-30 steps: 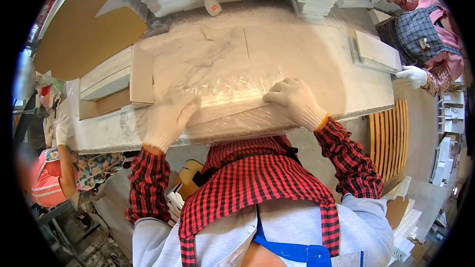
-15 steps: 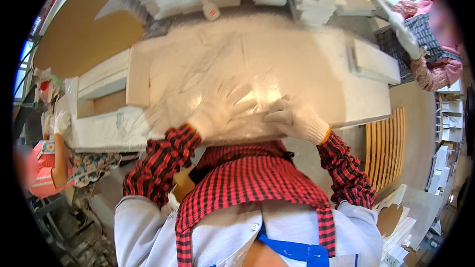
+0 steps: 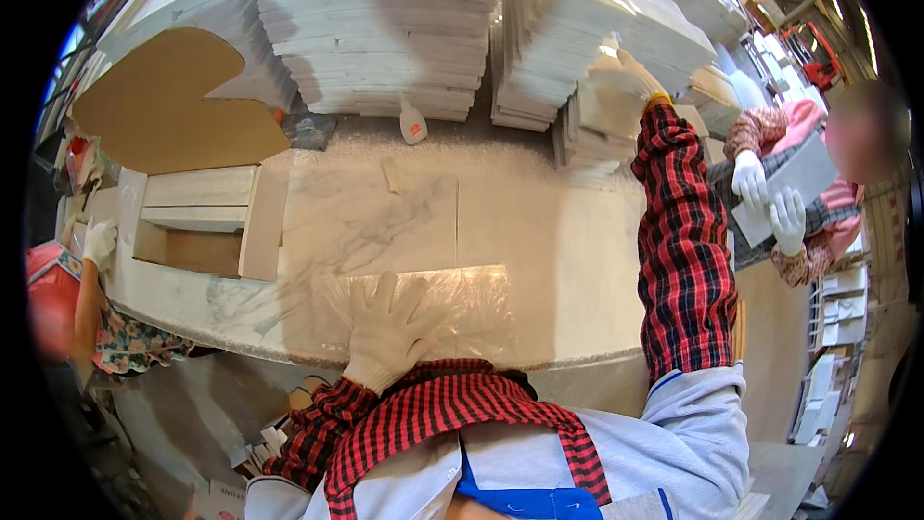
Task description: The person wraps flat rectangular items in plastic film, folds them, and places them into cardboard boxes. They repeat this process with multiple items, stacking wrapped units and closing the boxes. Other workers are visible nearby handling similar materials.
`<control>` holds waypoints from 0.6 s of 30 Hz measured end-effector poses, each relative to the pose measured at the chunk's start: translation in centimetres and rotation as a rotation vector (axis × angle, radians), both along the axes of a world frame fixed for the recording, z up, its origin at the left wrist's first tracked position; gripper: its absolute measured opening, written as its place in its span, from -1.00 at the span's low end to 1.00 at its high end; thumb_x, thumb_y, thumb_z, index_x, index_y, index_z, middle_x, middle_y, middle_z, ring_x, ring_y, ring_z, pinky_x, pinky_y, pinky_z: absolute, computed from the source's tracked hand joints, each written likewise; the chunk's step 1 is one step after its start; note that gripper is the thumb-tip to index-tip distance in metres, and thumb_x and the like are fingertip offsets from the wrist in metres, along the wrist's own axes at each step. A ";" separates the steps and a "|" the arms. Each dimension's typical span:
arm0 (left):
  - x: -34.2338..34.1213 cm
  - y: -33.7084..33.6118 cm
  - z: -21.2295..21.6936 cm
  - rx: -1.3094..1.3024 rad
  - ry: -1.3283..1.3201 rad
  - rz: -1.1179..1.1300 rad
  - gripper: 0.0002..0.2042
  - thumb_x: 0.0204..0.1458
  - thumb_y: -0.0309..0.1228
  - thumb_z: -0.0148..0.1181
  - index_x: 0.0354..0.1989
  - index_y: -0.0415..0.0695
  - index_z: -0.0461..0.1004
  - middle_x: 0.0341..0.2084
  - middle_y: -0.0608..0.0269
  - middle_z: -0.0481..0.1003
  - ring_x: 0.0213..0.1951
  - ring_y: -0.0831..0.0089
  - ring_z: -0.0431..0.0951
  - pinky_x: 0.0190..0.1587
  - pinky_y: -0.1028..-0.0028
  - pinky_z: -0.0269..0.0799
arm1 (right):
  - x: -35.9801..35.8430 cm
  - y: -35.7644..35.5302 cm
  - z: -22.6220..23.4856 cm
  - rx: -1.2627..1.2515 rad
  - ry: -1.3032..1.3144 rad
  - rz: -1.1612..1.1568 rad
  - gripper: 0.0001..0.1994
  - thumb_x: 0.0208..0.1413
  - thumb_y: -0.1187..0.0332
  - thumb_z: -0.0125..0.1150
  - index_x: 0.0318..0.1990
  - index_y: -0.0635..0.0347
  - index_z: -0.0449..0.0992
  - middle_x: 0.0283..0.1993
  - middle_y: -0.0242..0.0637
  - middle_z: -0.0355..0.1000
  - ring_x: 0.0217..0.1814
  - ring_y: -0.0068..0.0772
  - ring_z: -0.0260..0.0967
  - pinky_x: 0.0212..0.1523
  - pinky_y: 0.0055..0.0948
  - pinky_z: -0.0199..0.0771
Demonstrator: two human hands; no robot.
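My left hand (image 3: 387,329), in a white knit glove, lies flat with fingers spread on a clear plastic film (image 3: 467,300) at the near edge of the marble-patterned table (image 3: 346,202). The film looks wrinkled and shiny; whether something lies under it I cannot tell. My right arm stretches far forward and right, and my gloved right hand (image 3: 626,82) is at the stack of white panels (image 3: 606,120) beyond the table. Its fingers are blurred against the pale panels, so I cannot make out whether it grips one.
Tall stacks of white panels (image 3: 385,29) line the far side, with a white bottle (image 3: 412,123) before them. At left are an open box (image 3: 262,231) and a brown cardboard sheet (image 3: 164,106). A co-worker at right holds a grey panel (image 3: 799,178); another's gloved hand (image 3: 99,243) shows at left.
My right hand has left the film and swung forward and right to the panel stack. My left hand stays on the film. The view has shifted, and the co-worker's panel at right has moved.
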State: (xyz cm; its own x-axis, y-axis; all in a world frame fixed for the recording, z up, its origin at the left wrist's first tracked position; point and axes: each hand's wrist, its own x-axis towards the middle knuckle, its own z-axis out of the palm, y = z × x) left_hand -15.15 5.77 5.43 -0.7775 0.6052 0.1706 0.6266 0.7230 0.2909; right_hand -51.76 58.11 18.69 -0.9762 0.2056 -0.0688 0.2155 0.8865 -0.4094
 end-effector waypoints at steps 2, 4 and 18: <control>0.4 -0.4 -0.4 0.005 -0.016 0.057 -0.56 0.11 0.03 0.26 0.19 0.38 0.63 0.40 0.24 0.38 0.43 -0.19 0.20 0.37 -0.49 -0.08 | -2.1 -2.7 -0.5 -0.037 -0.039 0.069 -0.28 0.23 0.11 0.35 0.46 0.27 0.29 0.25 0.00 0.49 0.31 -0.14 0.42 0.33 -0.25 0.36; 0.4 -0.6 -0.6 0.013 -0.026 0.083 -0.58 0.11 0.03 0.26 0.16 0.39 0.64 0.39 0.27 0.40 0.43 -0.18 0.22 0.39 -0.49 -0.10 | -1.7 -4.3 -0.8 -0.071 -0.083 0.106 -0.29 0.24 0.12 0.33 0.46 0.25 0.27 0.31 0.00 0.45 0.37 -0.11 0.37 0.36 -0.23 0.33; 0.6 -0.5 -1.4 0.026 -0.020 0.116 -0.59 0.00 0.01 0.33 0.08 0.41 0.68 0.37 0.27 0.44 0.41 -0.18 0.26 0.39 -0.52 -0.12 | 4.3 -10.5 1.1 0.280 -0.089 0.088 0.28 -0.28 -0.34 0.51 0.62 0.00 0.06 0.67 0.22 -0.10 0.61 0.51 -0.02 0.52 0.18 0.14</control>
State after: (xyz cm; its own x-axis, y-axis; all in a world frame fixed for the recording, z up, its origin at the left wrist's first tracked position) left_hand -14.53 5.32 4.07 -0.8452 0.5070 0.1690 0.5335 0.7821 0.3221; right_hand -47.44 47.60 19.78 -0.9837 0.1439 -0.1077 0.1574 0.9791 -0.1291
